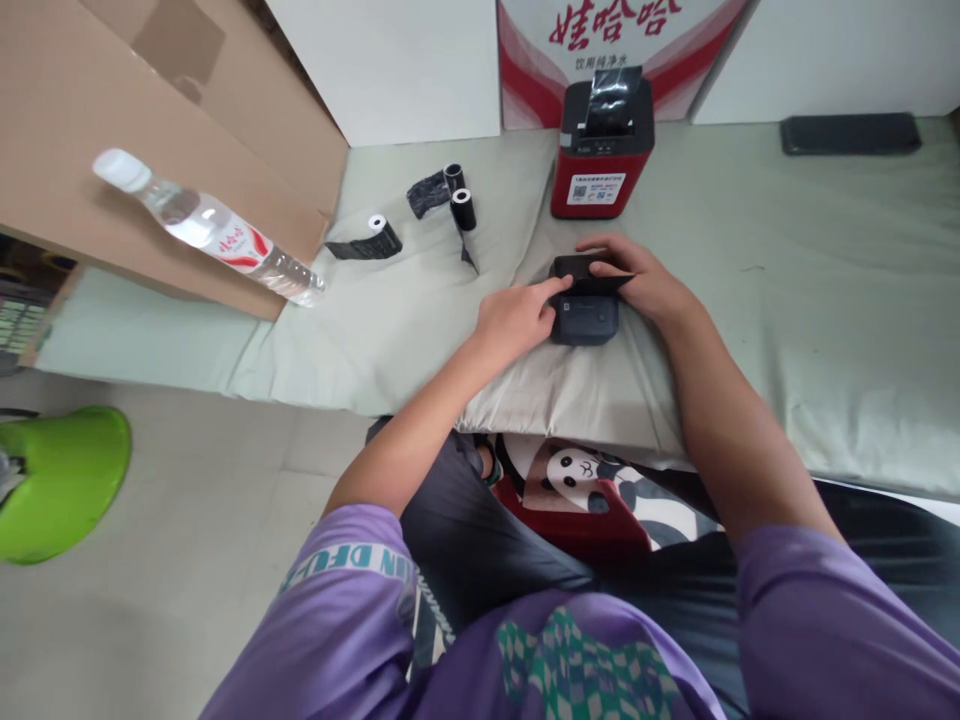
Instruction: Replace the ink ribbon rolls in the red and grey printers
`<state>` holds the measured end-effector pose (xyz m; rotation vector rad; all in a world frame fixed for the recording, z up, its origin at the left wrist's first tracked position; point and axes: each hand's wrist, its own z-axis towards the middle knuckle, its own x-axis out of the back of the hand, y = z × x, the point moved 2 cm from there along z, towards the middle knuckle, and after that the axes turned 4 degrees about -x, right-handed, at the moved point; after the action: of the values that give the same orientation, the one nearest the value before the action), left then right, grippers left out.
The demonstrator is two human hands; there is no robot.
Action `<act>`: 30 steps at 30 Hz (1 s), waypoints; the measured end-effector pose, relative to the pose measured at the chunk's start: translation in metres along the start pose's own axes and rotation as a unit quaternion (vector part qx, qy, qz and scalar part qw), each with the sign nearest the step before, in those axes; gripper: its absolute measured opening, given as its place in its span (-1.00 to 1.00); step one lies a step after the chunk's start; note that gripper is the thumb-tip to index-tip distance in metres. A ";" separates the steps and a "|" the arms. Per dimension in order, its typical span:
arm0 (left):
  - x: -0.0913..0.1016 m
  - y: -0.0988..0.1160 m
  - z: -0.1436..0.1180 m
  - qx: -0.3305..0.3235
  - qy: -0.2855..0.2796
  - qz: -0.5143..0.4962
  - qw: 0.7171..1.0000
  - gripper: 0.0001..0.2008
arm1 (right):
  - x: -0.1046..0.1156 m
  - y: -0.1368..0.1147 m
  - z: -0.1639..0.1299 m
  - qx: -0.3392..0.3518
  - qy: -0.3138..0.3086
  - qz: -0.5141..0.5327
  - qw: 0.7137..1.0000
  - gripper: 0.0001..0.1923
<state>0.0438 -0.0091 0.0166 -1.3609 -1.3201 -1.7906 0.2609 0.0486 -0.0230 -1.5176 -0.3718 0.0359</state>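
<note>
Small dark device on cloth-covered surface near front edge, lid raised. Left hand partly curled, fingertips touching lid; right hand draped over device's far side, pinching lid. Behind: red-and-black printer bearing QR label; red Chinese lettering on sign. Open cloth to right.

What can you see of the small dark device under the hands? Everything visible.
The small dark device is a compact, rounded-corner box, dark grey to black, matte and plastic-looking. It lies flat on the pale cloth, in front of the red printer. Its black lid looks hinged open at the far edge. The left hand touches its left side with a fingertip at the lid; the right hand rests over the lid's right end. A small label shows on its top.
</note>
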 end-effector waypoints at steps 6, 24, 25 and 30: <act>-0.006 0.004 -0.006 0.012 0.013 0.019 1.000 -0.45 | -0.004 0.009 -0.006 0.056 0.062 -0.062 0.995 -0.56; -0.010 -0.018 -0.009 0.047 -0.050 0.064 0.996 -0.72 | -0.036 -0.003 -0.088 -0.062 0.240 -0.162 0.955 -0.08; -0.010 -0.018 -0.009 0.045 -0.052 0.065 0.996 -0.72 | -0.050 -0.004 -0.095 -0.069 0.259 -0.156 0.951 -0.04; -0.013 -0.018 -0.007 0.043 -0.054 0.082 0.994 -0.69 | -0.102 -0.013 -0.089 -0.088 0.364 -0.230 0.898 0.35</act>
<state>0.0305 -0.0104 -0.0023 -1.4898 -1.2850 -1.5534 0.1852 -0.0640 -0.0327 -1.4674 -0.1164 -0.9407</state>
